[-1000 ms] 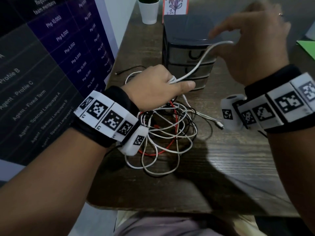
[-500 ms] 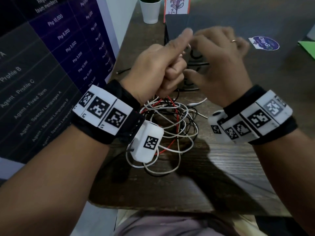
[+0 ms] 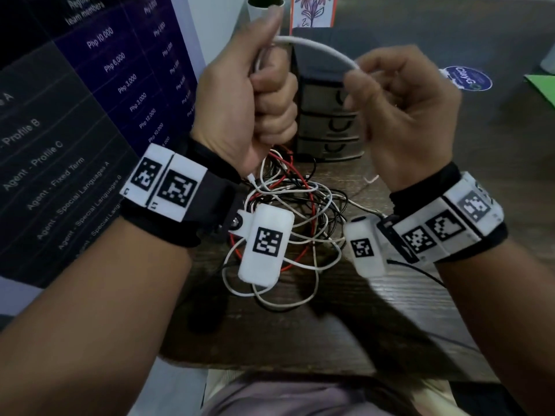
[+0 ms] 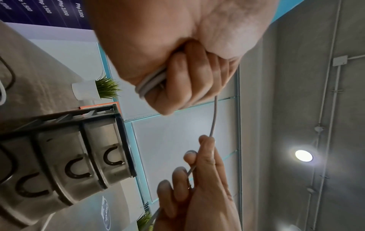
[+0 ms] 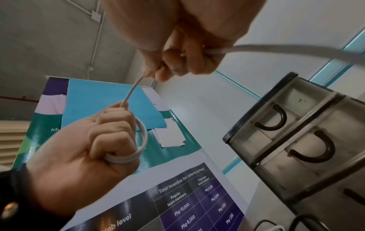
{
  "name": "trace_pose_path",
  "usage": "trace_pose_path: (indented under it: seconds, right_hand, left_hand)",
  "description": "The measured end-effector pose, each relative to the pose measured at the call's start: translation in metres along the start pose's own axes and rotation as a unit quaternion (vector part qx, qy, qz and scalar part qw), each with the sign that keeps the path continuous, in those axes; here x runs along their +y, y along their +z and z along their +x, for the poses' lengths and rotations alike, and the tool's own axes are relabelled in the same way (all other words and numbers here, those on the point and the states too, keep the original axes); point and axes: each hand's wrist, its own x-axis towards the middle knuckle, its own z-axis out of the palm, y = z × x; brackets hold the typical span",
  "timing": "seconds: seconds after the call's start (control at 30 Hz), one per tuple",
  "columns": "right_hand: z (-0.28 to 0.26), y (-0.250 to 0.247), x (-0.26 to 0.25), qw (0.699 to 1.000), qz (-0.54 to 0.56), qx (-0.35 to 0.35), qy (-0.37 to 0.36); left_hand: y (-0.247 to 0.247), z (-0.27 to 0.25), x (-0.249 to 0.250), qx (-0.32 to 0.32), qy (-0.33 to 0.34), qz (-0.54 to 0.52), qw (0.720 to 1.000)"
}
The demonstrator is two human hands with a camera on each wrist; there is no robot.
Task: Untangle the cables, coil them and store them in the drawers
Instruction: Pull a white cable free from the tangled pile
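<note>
Left hand (image 3: 249,97): fisted round gathered loops of thin white round cable (image 3: 318,49), keeping the coil together. Right hand (image 3: 402,115), at 3 o'clock: pinches the free run, feeding slack. Remaining tangled white, red and black cables (image 3: 300,205) at 6 o'clock.

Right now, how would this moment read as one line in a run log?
step: coiling white cable | left hand: grips the loops | right hand: pinches the strand | tangle: on table | drawers: shut

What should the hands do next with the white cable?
Probably the right hand should lay the arching thin white cable round as another loop into the left hand, which already grips a few loops, while more slack trails below.
</note>
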Motion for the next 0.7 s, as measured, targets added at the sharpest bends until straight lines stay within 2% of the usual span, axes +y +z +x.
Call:
trace_pose_path:
  seconds: [0.1, 0.2, 0.27, 0.33, 0.47, 0.53, 0.6, 0.63, 0.7]
  right_hand:
    - [0.009, -0.002, 0.002, 0.999, -0.019, 0.034, -0.023]
    - [0.011, -0.001, 0.007, 0.996, -0.083, 0.039, 0.015]
    - [0.006, 0.004, 0.011, 0.990, -0.133, -0.017, 0.047]
    - [-0.003, 0.010, 0.012, 0.978, -0.168, -0.096, 0.074]
    - [-0.019, 0.017, 0.007, 0.942, -0.235, -0.203, 0.128]
    - [-0.024, 0.015, 0.005, 0.927, -0.261, -0.236, 0.130]
    - [-0.026, 0.014, 0.000, 0.919, -0.273, -0.253, 0.129]
    - [-0.026, 0.013, -0.003, 0.918, -0.273, -0.261, 0.124]
    - [-0.023, 0.011, -0.011, 0.917, -0.259, -0.281, 0.115]
  left_hand:
    - [0.002, -0.003, -0.003, 0.021, -0.018, 0.034, 0.999]
    - [0.005, -0.004, -0.005, -0.024, -0.030, 0.023, 0.999]
    - [0.008, -0.001, -0.004, -0.055, -0.021, -0.019, 0.998]
    - [0.010, 0.002, -0.004, -0.051, 0.008, -0.051, 0.997]
    - [0.006, 0.006, -0.004, 0.043, 0.063, -0.036, 0.996]
    - [0.000, 0.010, -0.004, 0.094, 0.100, 0.040, 0.990]
    - [-0.008, 0.013, -0.003, 0.139, 0.153, 0.177, 0.962]
    - [-0.011, 0.014, -0.002, 0.156, 0.176, 0.262, 0.936]
    - [-0.016, 0.015, -0.002, 0.170, 0.202, 0.429, 0.864]
